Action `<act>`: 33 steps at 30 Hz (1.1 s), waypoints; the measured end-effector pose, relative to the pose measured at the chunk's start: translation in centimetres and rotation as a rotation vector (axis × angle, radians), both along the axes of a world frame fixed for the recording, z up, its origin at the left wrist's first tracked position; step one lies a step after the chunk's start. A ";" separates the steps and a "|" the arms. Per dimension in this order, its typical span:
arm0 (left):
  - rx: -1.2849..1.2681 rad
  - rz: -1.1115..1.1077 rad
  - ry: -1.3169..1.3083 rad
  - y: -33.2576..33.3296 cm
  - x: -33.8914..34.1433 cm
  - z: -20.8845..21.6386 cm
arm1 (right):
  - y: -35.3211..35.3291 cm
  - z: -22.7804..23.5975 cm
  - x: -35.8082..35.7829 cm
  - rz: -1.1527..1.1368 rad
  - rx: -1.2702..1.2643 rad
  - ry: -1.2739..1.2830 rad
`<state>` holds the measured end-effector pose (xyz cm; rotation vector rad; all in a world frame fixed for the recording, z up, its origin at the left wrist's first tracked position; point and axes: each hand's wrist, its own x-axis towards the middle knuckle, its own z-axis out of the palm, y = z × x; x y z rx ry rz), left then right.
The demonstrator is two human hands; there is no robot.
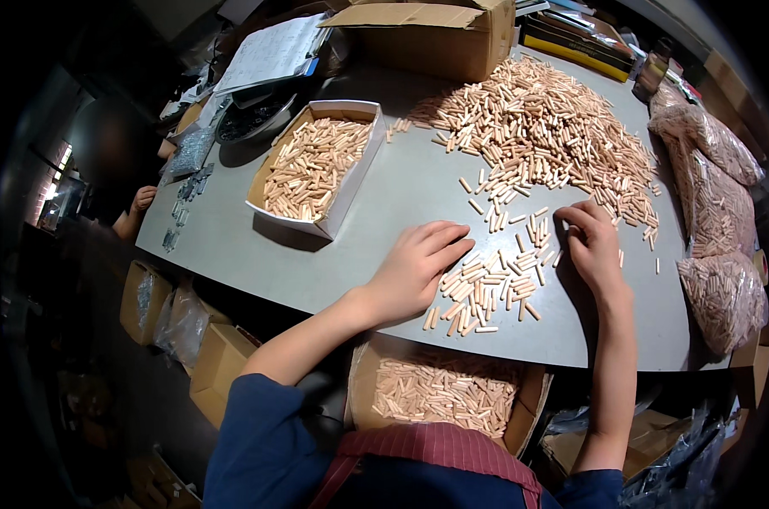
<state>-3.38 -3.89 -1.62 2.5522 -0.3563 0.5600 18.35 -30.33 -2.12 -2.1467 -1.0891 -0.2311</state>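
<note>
Short wooden dowels (486, 293) lie spread on the grey table (359, 271) between my two hands. My left hand (418, 267) rests at the left edge of this spread, its fingers stretched out toward the right and holding nothing I can see. On the other side, my right hand (594, 242) is held low over the table, fingers apart and slightly bent, beside the dowels. Beyond both hands rises a large heap of the same dowels (546, 127). Below the table's near edge, in front of my body, a cardboard box (363, 382) contains many more dowels.
A white-sided carton (355, 182) full of dowels stands left of the heap. Bulging clear bags of dowels (711, 212) line the right edge. At the back are a cardboard box (435, 42), a dark bowl (257, 123) and papers (274, 55). Another person's hand (145, 198) shows far left.
</note>
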 end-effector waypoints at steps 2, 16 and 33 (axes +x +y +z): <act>0.047 0.007 -0.018 -0.2 -0.2 -0.2 | 0.7 0.9 -1.0 0.074 -0.033 0.056; -0.059 0.055 -0.041 -0.7 -0.6 0.6 | -1.2 1.6 0.0 -0.011 0.066 0.488; 0.042 -0.140 0.032 -1.2 -5.0 1.8 | -1.4 2.9 0.3 0.125 -0.095 0.683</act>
